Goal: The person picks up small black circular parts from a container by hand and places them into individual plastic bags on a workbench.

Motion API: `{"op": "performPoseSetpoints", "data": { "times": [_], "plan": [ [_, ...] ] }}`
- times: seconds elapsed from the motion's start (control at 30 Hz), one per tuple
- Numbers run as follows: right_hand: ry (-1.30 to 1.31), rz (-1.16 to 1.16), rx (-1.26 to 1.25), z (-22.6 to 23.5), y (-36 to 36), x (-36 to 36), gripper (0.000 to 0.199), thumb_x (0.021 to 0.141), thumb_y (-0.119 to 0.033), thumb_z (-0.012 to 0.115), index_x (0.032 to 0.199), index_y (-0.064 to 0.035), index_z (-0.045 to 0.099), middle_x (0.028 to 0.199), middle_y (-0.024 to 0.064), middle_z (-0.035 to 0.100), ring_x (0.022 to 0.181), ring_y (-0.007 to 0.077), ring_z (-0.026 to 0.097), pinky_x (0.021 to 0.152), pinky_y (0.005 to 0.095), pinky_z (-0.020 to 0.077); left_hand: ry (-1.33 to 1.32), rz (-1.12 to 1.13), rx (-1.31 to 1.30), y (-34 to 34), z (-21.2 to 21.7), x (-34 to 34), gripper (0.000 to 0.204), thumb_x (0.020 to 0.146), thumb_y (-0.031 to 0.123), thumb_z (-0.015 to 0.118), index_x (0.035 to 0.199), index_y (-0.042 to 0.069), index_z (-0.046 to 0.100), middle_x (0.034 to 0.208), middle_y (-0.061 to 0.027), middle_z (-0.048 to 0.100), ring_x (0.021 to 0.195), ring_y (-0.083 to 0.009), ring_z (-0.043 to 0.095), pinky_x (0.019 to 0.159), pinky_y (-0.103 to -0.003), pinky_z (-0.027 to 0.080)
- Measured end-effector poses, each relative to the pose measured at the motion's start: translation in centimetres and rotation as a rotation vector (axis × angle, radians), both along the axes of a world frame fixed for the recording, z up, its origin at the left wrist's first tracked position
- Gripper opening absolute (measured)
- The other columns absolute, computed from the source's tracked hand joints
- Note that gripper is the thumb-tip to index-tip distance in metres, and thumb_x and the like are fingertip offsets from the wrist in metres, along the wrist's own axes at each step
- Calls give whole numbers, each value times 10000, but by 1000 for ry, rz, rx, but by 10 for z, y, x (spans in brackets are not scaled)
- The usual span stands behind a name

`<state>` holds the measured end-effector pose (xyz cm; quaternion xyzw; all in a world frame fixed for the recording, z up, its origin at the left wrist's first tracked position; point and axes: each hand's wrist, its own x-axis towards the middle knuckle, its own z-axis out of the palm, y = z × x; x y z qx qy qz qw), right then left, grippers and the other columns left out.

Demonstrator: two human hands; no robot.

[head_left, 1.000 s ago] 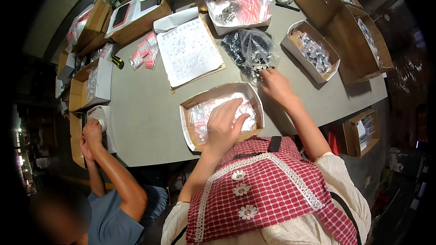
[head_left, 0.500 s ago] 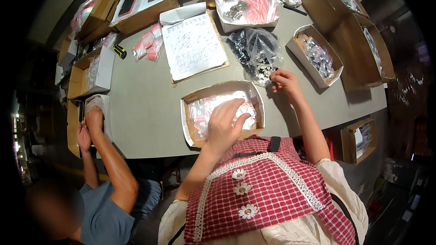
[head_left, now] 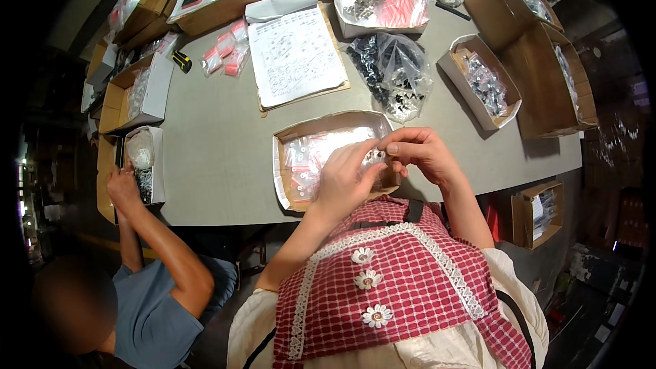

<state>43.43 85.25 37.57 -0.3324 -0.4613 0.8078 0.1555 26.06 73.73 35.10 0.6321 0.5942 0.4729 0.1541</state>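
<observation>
My left hand (head_left: 345,175) curves over the right half of a shallow cardboard box (head_left: 279,176). Small dark and silvery parts (head_left: 374,156) show between its thumb and fingers; whether a clear bag encloses them I cannot tell. My right hand (head_left: 418,153) has come up against the left fingertips, its thumb and index finger pinched together. What sits in that pinch is too small to make out. Inside the box lie small clear zip bags (head_left: 301,157) with red strips, some containing white ring-shaped pieces. Just beyond it rests a clear plastic bag (head_left: 403,72) of black and silvery parts.
Papers on a clipboard (head_left: 297,58) lie ahead, beside red-striped bags (head_left: 225,51) and a yellow-black cutter (head_left: 181,61). A carton of clips (head_left: 485,85) and larger cartons (head_left: 557,89) stand right. At left, a co-worker's hands (head_left: 124,188) reach into a box (head_left: 160,171).
My right hand has moved from the clear bag of parts down and left to meet my left hand. The left hand stays over the box. The co-worker's hands have shifted slightly toward their body.
</observation>
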Motion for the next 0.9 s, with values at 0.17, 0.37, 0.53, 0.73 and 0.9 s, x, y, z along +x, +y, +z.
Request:
{"op": "performPoseSetpoints", "data": {
  "times": [0.17, 0.37, 0.53, 0.73, 0.9],
  "plan": [
    [-20, -8, 105, 6, -2, -4, 188, 907, -93, 685, 1052, 17, 732, 814, 42, 700, 655, 85, 626, 591, 221, 495, -2, -4, 3, -1, -3, -2, 383, 807, 107, 778, 1159, 4, 665, 1032, -159, 711, 945, -312, 692, 810, -371, 539],
    [-17, -109, 280, 9, -6, -6, 182, 920, -112, 675, 1050, -2, 740, 814, 17, 688, 648, 72, 592, 584, 212, 460, -10, -11, 44, -1, -1, -2, 392, 801, 105, 782, 1161, 6, 662, 1042, -160, 709, 954, -320, 686, 821, -380, 537],
    [-388, -339, 816, -41, 31, 8, 209, 890, -145, 679, 1053, -18, 715, 867, 61, 692, 677, 131, 627, 597, 294, 494, 41, -3, 69, 0, 2, -3, 396, 791, 111, 786, 1155, 14, 663, 1048, -156, 704, 980, -331, 670, 847, -394, 523],
    [-836, -63, 1266, -74, 34, 13, 156, 860, -162, 648, 958, -41, 659, 939, 181, 639, 843, 390, 646, 736, 476, 522, 59, 19, 74, -2, -3, -5, 391, 792, 115, 786, 1152, 23, 665, 1054, -151, 705, 985, -328, 668, 850, -396, 520],
    [-826, 2, 1338, -87, 17, 17, 114, 867, -163, 631, 905, -55, 634, 907, 140, 637, 824, 369, 650, 710, 463, 526, 46, 27, 63, -3, -5, -6, 381, 796, 117, 786, 1145, 22, 665, 1053, -147, 707, 971, -323, 672, 841, -389, 523]
  ]
}}
